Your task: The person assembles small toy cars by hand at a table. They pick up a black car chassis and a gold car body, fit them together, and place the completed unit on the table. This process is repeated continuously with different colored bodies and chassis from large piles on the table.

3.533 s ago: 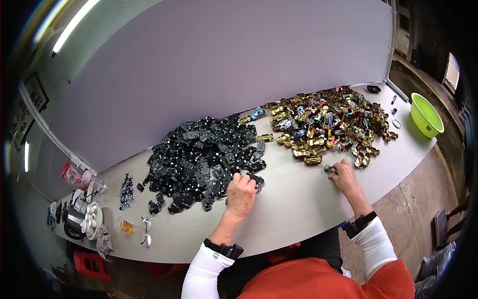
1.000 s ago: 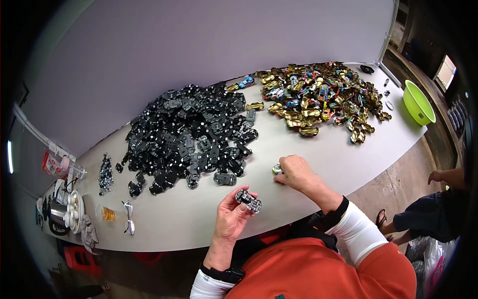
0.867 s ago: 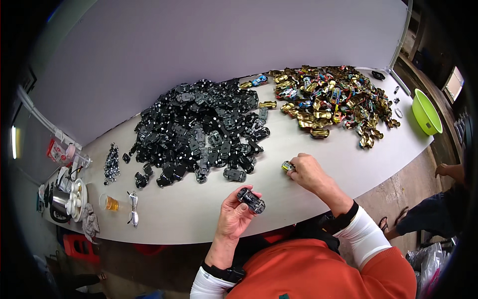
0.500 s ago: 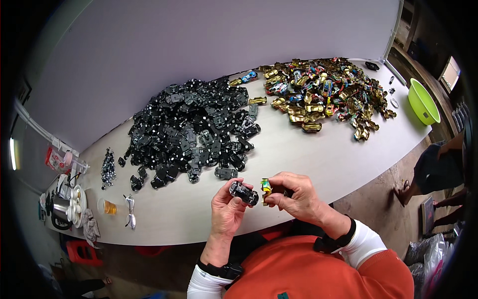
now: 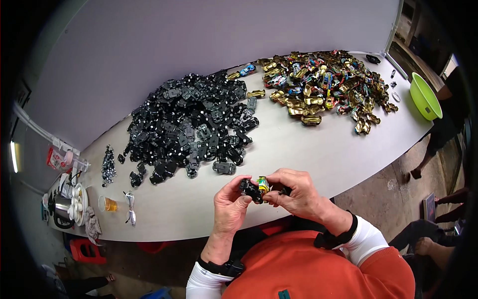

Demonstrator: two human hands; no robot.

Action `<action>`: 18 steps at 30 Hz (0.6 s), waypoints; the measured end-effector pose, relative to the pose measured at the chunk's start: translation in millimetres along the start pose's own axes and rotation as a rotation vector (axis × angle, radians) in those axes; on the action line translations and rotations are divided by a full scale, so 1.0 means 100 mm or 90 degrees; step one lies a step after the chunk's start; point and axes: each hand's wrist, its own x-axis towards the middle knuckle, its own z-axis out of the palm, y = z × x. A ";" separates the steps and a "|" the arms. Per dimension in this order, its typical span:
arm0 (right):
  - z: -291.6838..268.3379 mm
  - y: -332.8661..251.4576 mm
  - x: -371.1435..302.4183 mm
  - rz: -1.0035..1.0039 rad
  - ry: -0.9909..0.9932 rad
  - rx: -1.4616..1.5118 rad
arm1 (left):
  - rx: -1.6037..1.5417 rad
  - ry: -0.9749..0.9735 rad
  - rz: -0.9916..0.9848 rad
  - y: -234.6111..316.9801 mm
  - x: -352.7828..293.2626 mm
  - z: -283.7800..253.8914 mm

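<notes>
Between thumb and fingers, my left hand [image 5: 231,207] grips a black toy car chassis [image 5: 250,190]. My right hand [image 5: 297,193] pinches a yellow and green toy car body [image 5: 263,185] close against the chassis; a small dark piece also shows at the fingers of this hand. The two parts meet or nearly meet above the table's near edge. Beyond them lies a large pile of black chassis [image 5: 184,124]. To its right spreads a pile of gold and coloured car bodies [image 5: 318,87].
A small heap of shiny little parts [image 5: 108,167] lies at the left, near a cup of amber drink [image 5: 107,205], a white cable [image 5: 130,209], a kettle [image 5: 62,209] and a cloth [image 5: 92,226]. A green basin [image 5: 424,98] stands at the right edge. Other people are beyond it.
My hands have come together, bringing the car body up to the chassis. The chassis has tilted in my left hand. At the right, people have shifted, and one now shows behind the basin.
</notes>
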 end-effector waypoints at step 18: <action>0.09 -0.28 0.00 -0.171 -0.036 -0.204 | 0.213 -0.029 0.168 0.14 -0.08 0.09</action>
